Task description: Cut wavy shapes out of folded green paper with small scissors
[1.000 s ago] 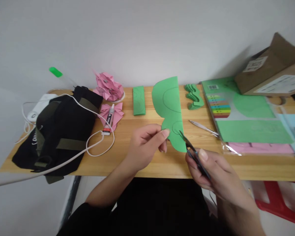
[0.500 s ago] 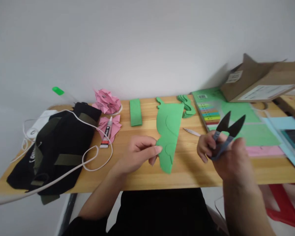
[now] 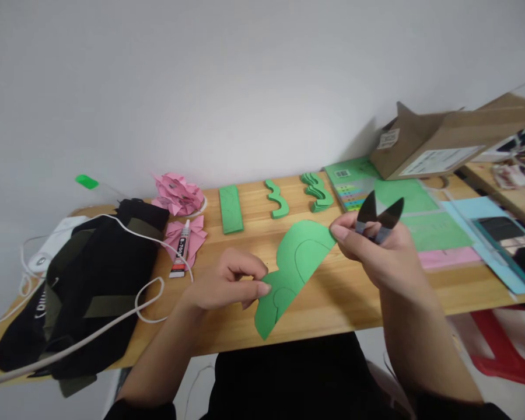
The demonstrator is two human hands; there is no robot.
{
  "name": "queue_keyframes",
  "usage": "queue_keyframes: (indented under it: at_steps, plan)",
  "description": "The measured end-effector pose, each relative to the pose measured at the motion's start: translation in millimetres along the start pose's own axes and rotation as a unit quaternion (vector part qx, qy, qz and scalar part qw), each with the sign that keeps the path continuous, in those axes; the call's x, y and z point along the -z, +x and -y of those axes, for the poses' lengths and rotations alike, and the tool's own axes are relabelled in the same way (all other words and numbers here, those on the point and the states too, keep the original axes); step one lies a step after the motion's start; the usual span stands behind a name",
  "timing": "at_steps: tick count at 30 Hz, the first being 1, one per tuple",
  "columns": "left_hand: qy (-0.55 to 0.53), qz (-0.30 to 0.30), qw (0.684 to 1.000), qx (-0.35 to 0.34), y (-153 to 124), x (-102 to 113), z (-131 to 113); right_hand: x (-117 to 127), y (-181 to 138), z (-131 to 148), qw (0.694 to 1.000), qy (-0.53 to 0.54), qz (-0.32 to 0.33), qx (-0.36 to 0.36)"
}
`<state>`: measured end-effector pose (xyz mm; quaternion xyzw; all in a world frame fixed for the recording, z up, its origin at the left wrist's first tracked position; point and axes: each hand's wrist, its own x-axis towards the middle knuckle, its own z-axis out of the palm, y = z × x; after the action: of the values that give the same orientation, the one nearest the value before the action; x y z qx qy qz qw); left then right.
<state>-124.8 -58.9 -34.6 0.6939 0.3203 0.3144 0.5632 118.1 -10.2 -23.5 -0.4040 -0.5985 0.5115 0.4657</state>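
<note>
Outer wavy edge of green paper (image 3: 304, 251) looks cut; curves drawn inside seem left to do, any cut at lower one hard to tell
Paper held above wooden surface (image 3: 336, 315): left hand (image 3: 231, 283) fingers pinch side, right hand (image 3: 380, 251) fingers hold far corner plus scissors (image 3: 367, 209), blades apart
Single wavy strip (image 3: 280, 209), strip stack (image 3: 321, 201) already cut; green rectangle (image 3: 231, 210) uncut
Pale wall (image 3: 245, 87) behind, black bag (image 3: 135, 262) left, cardboard box (image 3: 433, 143) right
</note>
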Motion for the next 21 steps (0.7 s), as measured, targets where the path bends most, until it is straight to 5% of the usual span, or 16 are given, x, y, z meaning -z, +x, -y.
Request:
queue_keyframes:
  at_steps: [21]
  plan:
    - [0.011,-0.031,0.999,0.037,-2,-5,-5,-1,0,18,0.997,-0.058,0.046,-0.008]
